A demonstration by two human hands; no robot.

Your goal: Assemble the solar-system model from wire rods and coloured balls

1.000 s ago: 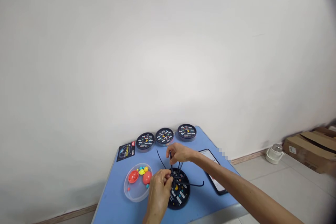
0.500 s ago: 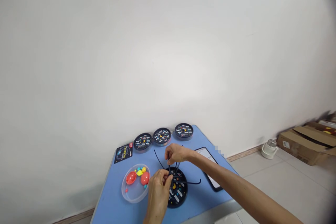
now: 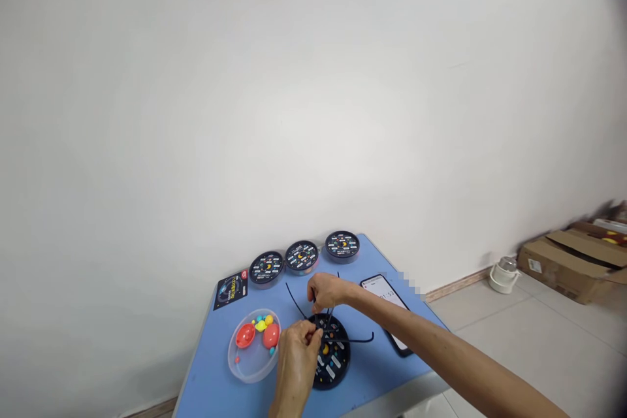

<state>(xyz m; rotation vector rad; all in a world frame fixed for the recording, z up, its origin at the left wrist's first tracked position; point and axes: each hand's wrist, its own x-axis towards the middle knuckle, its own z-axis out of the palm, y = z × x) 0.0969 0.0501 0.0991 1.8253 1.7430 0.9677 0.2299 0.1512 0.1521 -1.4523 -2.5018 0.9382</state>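
My left hand (image 3: 296,359) comes in from the bottom and pinches thin black wire rods at the hub of a round black base (image 3: 334,366), which is printed with planets and white labels. My right hand (image 3: 327,292) reaches across from the right and grips the rods just above the hub. One curved rod (image 3: 295,300) sticks out to the upper left, and another (image 3: 360,341) runs out to the right. The hands hide the hub's centre. Just left of my left hand lies a clear round plastic tray (image 3: 229,351) holding red half-spheres (image 3: 270,336) and small yellow and teal balls (image 3: 260,325).
Three round black tins (image 3: 301,256) line the far edge of the blue table (image 3: 379,366). A printed card (image 3: 230,290) lies at the left, and a phone (image 3: 385,294) lies under my right forearm. A white wall rises behind. A cardboard box (image 3: 563,268) sits on the floor to the right.
The whole view has drifted slightly left and up. My right hand has sunk a little toward the base, and my left hand stays on the rods at the hub.
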